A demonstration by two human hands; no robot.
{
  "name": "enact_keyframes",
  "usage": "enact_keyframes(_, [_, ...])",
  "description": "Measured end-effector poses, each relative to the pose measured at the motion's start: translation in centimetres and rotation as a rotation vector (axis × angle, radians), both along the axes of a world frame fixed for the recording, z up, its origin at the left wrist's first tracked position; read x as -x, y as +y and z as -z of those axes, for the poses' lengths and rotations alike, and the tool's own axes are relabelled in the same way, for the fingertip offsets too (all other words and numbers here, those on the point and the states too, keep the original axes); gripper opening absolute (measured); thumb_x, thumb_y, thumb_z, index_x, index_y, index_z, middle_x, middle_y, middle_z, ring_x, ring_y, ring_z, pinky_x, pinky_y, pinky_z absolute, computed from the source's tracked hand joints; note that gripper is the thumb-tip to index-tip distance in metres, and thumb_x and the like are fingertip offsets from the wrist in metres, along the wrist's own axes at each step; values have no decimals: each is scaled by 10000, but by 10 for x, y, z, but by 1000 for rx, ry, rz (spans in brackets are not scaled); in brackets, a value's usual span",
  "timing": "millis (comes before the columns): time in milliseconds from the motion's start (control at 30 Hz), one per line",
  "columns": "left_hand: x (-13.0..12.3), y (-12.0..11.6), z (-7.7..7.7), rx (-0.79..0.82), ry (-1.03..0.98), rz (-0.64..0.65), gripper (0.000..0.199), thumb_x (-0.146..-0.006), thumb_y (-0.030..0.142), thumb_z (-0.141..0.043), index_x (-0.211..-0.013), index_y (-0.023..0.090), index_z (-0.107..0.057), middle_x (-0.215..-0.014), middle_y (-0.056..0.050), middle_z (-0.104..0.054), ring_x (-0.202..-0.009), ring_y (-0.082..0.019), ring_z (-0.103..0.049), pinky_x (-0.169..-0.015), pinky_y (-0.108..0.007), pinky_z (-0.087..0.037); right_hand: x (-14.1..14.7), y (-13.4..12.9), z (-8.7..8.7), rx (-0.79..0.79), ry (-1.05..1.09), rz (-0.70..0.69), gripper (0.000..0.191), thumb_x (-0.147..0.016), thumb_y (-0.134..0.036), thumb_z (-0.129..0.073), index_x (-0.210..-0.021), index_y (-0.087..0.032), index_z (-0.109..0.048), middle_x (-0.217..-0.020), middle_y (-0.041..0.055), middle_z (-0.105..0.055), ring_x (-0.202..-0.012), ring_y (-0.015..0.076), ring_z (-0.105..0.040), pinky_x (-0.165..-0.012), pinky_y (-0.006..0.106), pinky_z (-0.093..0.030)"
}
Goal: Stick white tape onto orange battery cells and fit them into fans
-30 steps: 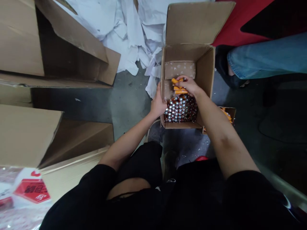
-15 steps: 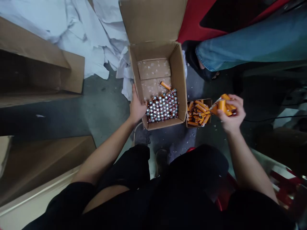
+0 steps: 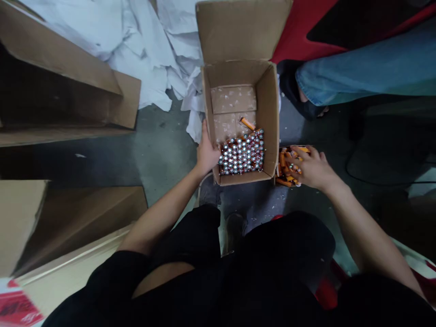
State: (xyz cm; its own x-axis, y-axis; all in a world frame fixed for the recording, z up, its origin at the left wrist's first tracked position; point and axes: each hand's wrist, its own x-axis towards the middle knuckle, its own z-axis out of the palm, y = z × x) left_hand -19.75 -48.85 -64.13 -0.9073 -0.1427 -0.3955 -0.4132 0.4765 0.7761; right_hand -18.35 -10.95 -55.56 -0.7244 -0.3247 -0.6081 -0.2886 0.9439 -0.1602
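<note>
In the box (image 3: 268, 104), cylinders (image 3: 240, 155) upright, one (image 3: 247, 123) slantwise, left fingers (image 3: 205, 137) gripping box wall, right fingers (image 3: 304, 164) spread over loose cylinders (image 3: 284, 166)

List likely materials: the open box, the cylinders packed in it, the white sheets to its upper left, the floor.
Open box: matte brown cardboard, by its creased flap fold and scuffed inside.
Packed cylinders: shiny silvery ends suggest metal; side material unclear.
White sheets: matte, creased, ragged-edged; probably paper, possibly cloth.
Floor: smooth grey with a dull sheen; perhaps coated concrete.
</note>
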Motion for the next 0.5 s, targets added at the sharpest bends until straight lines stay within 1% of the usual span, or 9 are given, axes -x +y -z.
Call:
enact_keyframes(67, [0,-1,1,16,-25,-3,1022,-862,213,-673,-1725,250,-128,-1640,-121,-491,-1447,-360,-550,-1253,-529,-412,24,-43,-12,261,180,25,432,-1017,-294,-453,-1396,-251,-656,-1447,125,-630,-1340,356,-565,-1124,586,-484])
enact_keyframes(100, [0,-3,2,19,-34,-2,1019,-860,210,-665,-1725,260,-129,-1641,-113,-491,-1434,-361,-563,-1241,-534,-425,34,-73,-10,379,226,19,443,-1032,-234,-391,-1396,-221,-642,-1362,126,-670,-1270,302,-610,-1117,509,-497])
enact_keyframes(133, [0,-4,3,19,-38,3,1019,-859,209,-657,-1726,266,-124,-1645,-105,-486,-1428,-361,-569,-1232,-537,-434,42,-105,-3,463,221,-36,439,-1037,-207,-365,-1375,-198,-645,-1317,123,-688,-1242,279,-621,-1114,469,-490])
enact_keyframes(200, [0,-8,5,14,-38,16,1017,-857,210,-637,-1727,271,-113,-1659,-86,-468,-1437,-356,-562,-1226,-537,-441,51,-171,22,472,183,-151,415,-1065,-239,-352,-1345,-161,-649,-1319,140,-692,-1262,296,-592,-1118,459,-448])
enact_keyframes(267, [-1,-11,8,8,-22,26,1008,-855,207,-613,-1728,282,-113,-1680,-59,-438,-1462,-341,-538,-1239,-529,-429,52,-222,53,369,105,-193,391,-1073,-270,-363,-1290,-133,-659,-1306,166,-697,-1251,312,-588,-1104,456,-419])
enact_keyframes(300, [-2,-12,9,4,-11,33,1005,-853,204,-605,-1727,289,-116,-1691,-42,-420,-1481,-330,-519,-1250,-517,-419,51,-239,67,322,71,-198,392,-1075,-279,-360,-1276,-122,-657,-1295,178,-701,-1243,317,-592,-1094,457,-411])
enact_keyframes(367, [-3,-13,10,0,7,45,1005,-850,197,-595,-1727,303,-116,-1709,-16,-388,-1511,-305,-485,-1267,-482,-405,48,-258,87,263,29,-188,404,-1077,-290,-339,-1259,-115,-655,-1282,196,-707,-1245,325,-600,-1088,469,-393])
enact_keyframes(433, [-3,-13,10,1,6,60,1008,-851,197,-592,-1729,293,-106,-1721,-14,-363,-1526,-298,-466,-1271,-461,-402,52,-263,97,229,21,-153,433,-1079,-303,-311,-1282,-113,-643,-1288,220,-706,-1263,345,-604,-1095,503,-376])
enact_keyframes(500, [-3,-13,9,11,-17,71,1005,-856,205,-592,-1730,270,-102,-1727,-34,-352,-1515,-316,-478,-1266,-468,-407,68,-265,103,180,10,-99,453,-1075,-303,-299,-1345,-110,-608,-1252,241,-720,-1225,366,-643,-1083,538,-386])
